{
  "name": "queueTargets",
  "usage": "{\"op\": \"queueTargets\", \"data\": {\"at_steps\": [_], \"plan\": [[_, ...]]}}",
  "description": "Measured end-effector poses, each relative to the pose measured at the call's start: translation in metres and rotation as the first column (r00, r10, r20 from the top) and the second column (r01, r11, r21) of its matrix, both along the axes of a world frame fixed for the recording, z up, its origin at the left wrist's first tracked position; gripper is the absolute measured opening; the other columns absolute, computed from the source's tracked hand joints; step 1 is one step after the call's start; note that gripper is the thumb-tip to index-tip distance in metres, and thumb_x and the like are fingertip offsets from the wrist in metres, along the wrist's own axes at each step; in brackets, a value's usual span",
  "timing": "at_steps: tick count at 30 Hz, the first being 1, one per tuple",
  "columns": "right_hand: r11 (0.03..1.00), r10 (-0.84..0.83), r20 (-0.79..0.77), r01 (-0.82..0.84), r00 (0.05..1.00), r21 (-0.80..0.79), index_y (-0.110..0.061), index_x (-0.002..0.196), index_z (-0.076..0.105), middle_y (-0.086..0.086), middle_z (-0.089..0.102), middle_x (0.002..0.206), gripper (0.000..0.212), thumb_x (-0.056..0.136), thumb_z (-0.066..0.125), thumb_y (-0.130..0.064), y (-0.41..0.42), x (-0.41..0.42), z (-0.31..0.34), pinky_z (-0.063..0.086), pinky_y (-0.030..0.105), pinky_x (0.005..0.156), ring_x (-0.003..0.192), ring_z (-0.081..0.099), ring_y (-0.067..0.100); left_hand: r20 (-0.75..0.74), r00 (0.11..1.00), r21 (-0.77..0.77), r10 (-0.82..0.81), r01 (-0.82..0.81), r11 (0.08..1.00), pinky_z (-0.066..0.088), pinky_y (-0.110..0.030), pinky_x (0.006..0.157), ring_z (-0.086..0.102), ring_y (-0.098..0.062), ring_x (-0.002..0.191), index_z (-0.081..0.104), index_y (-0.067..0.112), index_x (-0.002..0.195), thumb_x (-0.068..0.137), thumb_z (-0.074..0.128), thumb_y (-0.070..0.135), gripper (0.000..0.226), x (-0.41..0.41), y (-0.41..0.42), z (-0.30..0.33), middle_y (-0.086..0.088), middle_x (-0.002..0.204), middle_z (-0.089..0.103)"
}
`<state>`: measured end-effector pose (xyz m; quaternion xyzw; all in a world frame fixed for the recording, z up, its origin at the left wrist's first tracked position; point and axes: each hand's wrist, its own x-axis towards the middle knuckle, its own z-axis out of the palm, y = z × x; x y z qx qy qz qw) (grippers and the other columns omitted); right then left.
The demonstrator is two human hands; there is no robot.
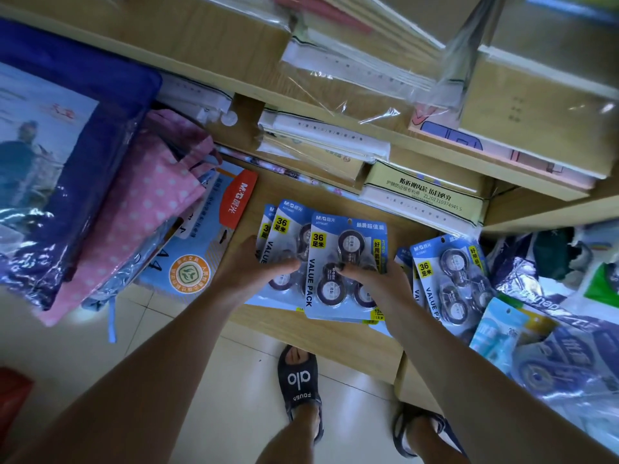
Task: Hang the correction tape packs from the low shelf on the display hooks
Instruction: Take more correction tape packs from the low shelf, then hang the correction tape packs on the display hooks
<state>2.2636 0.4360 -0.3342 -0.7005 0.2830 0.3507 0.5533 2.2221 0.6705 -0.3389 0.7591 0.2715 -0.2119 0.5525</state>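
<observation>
Several blue correction tape packs marked "VALUE PACK" lie fanned on the low wooden shelf (335,343). My left hand (254,266) grips the left side of the stack of packs (284,226). My right hand (371,279) pinches the top pack (348,242) near its middle, thumb on the blister. More of the same packs (449,272) lie to the right, apart from both hands. No display hooks are in view.
Wrapped notebook stacks (422,192) fill the shelves above. A pink dotted bag (144,202), a blue bag (83,155) and an A4 paper pack (201,249) sit left. Plastic-wrapped goods (552,346) crowd the right. My sandalled feet (298,380) stand on the tiled floor.
</observation>
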Motion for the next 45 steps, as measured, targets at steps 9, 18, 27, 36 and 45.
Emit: {"op": "queueTargets", "data": {"at_steps": [9, 18, 27, 36, 45], "plan": [[0.993, 0.007, 0.024, -0.010, 1.000, 0.114, -0.021, 0.118, 0.066, -0.004, 0.076, 0.112, 0.059, 0.067, 0.095, -0.023, -0.032, -0.014, 0.083, 0.054, 0.032, 0.080, 0.104, 0.071, 0.017, 0.062, 0.994, -0.102, 0.094, -0.088, 0.991, 0.051, -0.009, 0.059, 0.075, 0.000, 0.071, 0.068, 0.005, 0.110, 0.075, 0.084, -0.007, 0.040, -0.022, -0.026, 0.101, 0.006, 0.082, 0.080], [0.975, 0.016, 0.168, -0.052, 0.986, 0.217, -0.020, 0.121, 0.069, 0.003, 0.080, 0.113, 0.072, 0.054, 0.096, -0.029, -0.100, -0.023, 0.240, 0.052, 0.057, 0.105, 0.108, 0.074, 0.028, 0.158, 0.986, -0.211, 0.054, -0.020, 0.977, 0.057, -0.029, 0.082, 0.077, -0.016, 0.099, 0.069, 0.014, 0.122, 0.076, 0.087, 0.012, 0.049, -0.023, -0.047, 0.262, -0.002, 0.108, 0.080], [0.944, -0.183, 0.424, 0.037, 0.887, 0.329, -0.009, 0.119, 0.068, 0.016, 0.079, 0.111, 0.097, 0.036, 0.104, -0.044, -0.196, -0.043, 0.425, 0.059, 0.053, 0.086, 0.103, 0.076, 0.034, 0.434, 0.896, -0.107, -0.095, 0.156, 0.982, 0.058, -0.019, 0.082, 0.075, -0.005, 0.099, 0.062, 0.016, 0.123, 0.074, 0.089, 0.018, 0.056, -0.005, -0.111, 0.467, 0.000, 0.104, 0.079], [0.798, -0.398, 0.492, 0.027, 0.775, 0.603, -0.012, 0.114, 0.068, 0.007, 0.081, 0.098, 0.114, 0.009, 0.106, -0.034, -0.279, -0.066, 0.560, 0.063, 0.027, 0.062, 0.079, 0.079, 0.016, 0.688, 0.700, 0.029, -0.191, 0.237, 0.971, 0.056, -0.026, 0.089, 0.073, -0.014, 0.109, 0.058, 0.018, 0.129, 0.081, 0.085, 0.015, 0.055, -0.004, -0.189, 0.605, -0.003, 0.119, 0.076], [0.900, -0.279, 0.790, -0.139, 0.546, 0.414, -0.027, 0.115, 0.073, 0.009, 0.079, 0.111, 0.056, 0.065, 0.097, -0.020, -0.315, -0.065, 0.674, 0.057, 0.039, 0.082, 0.096, 0.077, 0.024, 0.850, 0.502, 0.027, -0.159, 0.260, 0.965, 0.053, -0.015, 0.080, 0.073, 0.000, 0.099, 0.062, 0.026, 0.122, 0.096, 0.071, 0.017, 0.029, 0.003, -0.299, 0.701, 0.014, 0.108, 0.078]]}}
